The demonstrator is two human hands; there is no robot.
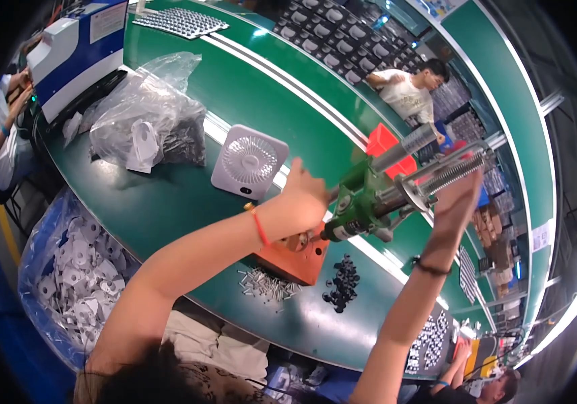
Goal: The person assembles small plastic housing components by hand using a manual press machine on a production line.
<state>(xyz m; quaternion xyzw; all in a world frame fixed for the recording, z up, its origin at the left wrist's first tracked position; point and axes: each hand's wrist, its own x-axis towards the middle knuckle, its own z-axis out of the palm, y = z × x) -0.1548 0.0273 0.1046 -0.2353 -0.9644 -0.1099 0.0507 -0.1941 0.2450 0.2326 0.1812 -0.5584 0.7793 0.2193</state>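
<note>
A green bench press (359, 202) with a steel spring and rods rises over an orange block-shaped base (295, 259). My left hand (304, 192) is beside the press, above the orange base, its fingers bent in; whatever lies between them is hidden. My right hand (460, 185) is raised at the press's spring end, and the spring and rods cover its fingers. A white square fan (249, 161) with a round grille lies just beyond my left hand. In front of the base are a pile of small silver screws or pins (268, 284) and a heap of small black parts (342, 283).
Clear plastic bags (147, 114) with grey and white parts lie on the green bench (187, 215). A blue-lined bin of white plastic parts (83, 283) stands at lower left. Red bins (383, 141) sit beyond the press. Other people work across the bench and at both sides.
</note>
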